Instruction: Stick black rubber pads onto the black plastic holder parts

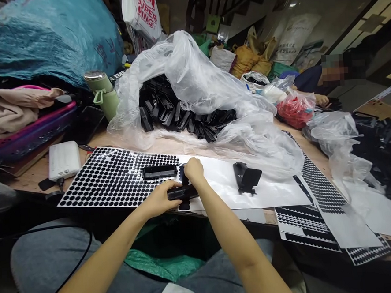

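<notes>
My left hand [161,199] is closed around the end of a black ridged plastic piece [182,192], held low over the sheet near the table's front edge. Just beyond it, my right hand [194,169] is curled with its fingertips turned down and hidden; what they grip, if anything, does not show. Both hands are over a white sheet of round black stickers [108,178], where its dotted part meets bare white backing. A second black plastic piece [159,172], long and hollow, lies on the dots. On the white backing rests a black folding stand-like part [247,178].
Behind the sheet, a big clear plastic bag [190,54] spills many black parts [170,112]. A white power bank [64,160] and a green bottle [102,94] stand left. More sticker sheets [306,228] overhang the front edge at right. A person [310,79] sits at the far right.
</notes>
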A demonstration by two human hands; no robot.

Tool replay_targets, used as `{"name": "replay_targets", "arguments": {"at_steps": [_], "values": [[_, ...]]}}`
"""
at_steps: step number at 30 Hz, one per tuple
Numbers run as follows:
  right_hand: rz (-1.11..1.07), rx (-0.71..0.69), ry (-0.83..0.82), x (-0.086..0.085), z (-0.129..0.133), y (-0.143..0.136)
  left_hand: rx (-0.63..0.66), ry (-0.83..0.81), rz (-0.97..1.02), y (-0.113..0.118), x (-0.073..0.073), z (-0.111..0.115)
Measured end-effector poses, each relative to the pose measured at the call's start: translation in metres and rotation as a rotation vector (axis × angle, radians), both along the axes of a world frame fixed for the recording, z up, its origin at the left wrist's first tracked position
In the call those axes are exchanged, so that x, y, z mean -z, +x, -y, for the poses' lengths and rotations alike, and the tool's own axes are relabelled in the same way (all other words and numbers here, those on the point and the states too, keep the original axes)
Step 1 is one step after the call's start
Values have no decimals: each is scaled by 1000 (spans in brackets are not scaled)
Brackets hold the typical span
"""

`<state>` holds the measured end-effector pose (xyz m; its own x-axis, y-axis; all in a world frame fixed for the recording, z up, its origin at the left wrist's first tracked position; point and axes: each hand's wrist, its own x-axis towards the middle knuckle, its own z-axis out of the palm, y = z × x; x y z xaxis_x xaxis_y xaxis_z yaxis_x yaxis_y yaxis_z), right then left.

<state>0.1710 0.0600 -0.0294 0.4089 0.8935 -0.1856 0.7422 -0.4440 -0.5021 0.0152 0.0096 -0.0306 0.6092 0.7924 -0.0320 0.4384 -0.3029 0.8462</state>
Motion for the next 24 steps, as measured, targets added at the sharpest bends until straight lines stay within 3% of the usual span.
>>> {"name": "replay_targets", "arguments": {"at_steps": [7,13,17,20,24], "values": [[-38,97,19,2,1,-3,-28,-219,104,0,11,1],[-176,91,95,-1,-2,2,-41,-189,97,1,10,1],[-318,51,236,-7,24,10,-80,-264,99,2,7,2],[-598,50,329,-10,54,12,-72,-286,106,3,8,3],[-834,63,280,-16,87,13,-69,-263,98,4,10,2]]}}
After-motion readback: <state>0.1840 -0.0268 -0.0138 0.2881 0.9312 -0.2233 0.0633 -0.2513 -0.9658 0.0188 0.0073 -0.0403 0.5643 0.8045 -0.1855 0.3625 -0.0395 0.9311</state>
